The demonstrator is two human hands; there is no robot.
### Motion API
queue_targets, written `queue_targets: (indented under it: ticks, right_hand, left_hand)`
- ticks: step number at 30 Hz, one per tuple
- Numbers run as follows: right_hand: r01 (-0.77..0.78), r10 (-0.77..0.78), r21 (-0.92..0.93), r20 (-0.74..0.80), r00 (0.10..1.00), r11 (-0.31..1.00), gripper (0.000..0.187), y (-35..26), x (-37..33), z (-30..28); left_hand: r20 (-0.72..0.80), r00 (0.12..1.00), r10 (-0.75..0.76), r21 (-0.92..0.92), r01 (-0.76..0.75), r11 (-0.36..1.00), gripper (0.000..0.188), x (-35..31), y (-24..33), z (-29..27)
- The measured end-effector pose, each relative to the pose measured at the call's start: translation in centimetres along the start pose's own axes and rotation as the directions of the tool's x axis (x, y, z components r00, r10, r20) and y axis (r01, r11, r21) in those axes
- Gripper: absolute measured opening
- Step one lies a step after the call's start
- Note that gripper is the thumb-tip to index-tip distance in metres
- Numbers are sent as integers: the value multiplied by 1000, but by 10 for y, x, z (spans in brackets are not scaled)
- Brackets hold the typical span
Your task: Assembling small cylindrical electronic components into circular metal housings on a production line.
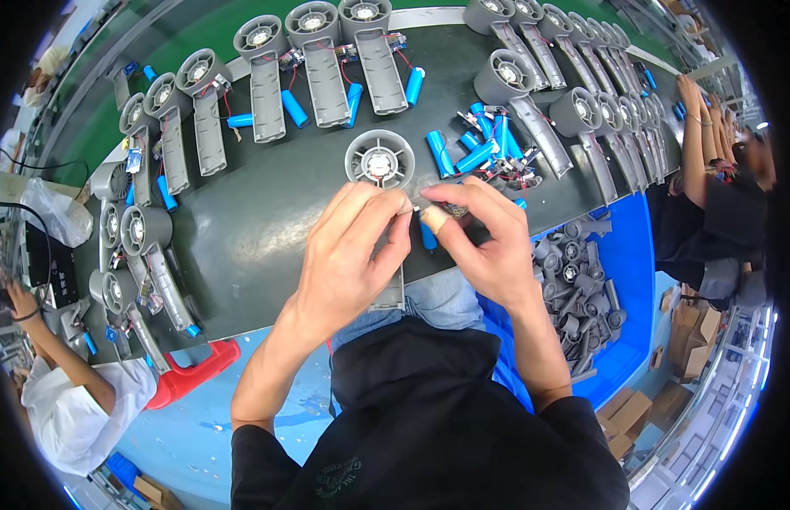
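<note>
A grey fan housing [379,160] with a flat handle half lies in front of me, its round end pointing away. My left hand [348,251] is over its handle, thumb and forefinger pinched close to the fan; what lies between the fingertips is too small to make out. My right hand [490,242] grips a small circuit board [453,208] between thumb and fingers, just right of the left fingertips. Below the board hangs or rests a blue cylindrical battery [428,231], partly hidden by the right thumb. A yellowish wrap covers that thumb's tip.
Blue batteries with wired boards [488,144] are heaped to the right. More grey fan housings [318,68] line the table's back and both sides. A blue bin [628,289] of grey parts stands lower right, a red stool [191,374] lower left. Co-workers' arms [694,153] show at both sides.
</note>
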State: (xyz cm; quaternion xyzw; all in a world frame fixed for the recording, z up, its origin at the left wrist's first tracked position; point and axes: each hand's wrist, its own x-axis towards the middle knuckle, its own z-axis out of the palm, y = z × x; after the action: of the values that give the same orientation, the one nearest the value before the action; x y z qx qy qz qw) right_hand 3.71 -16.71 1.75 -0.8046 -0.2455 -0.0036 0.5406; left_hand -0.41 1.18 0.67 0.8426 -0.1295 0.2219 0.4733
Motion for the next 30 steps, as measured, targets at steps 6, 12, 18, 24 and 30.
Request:
queue_targets:
  ticks: [6, 12, 18, 24, 30]
  right_hand:
    - [398, -393, -321, 85, 916, 859, 21, 16, 3, 0]
    - [348, -338, -245, 82, 938, 905, 32, 26, -3, 6]
    - [-90, 109, 283, -51, 993, 955, 61, 10, -18, 7]
    - [-100, 101, -32, 7, 995, 994, 51, 0, -7, -10]
    - [-102, 106, -47, 87, 991, 994, 52, -4, -6, -7]
  left_hand:
    - [-13, 1000, -16, -33, 16, 999, 25, 0, 1, -2]
    - [12, 1000, -21, -73, 22, 997, 24, 2, -1, -5]
    - [-39, 999, -14, -53, 12, 999, 24, 2, -4, -4]
    - [-55, 998, -16, -65, 13, 998, 23, 2, -3, -3]
    - [-16, 1000, 19, -53, -20, 998, 21, 2, -5, -2]
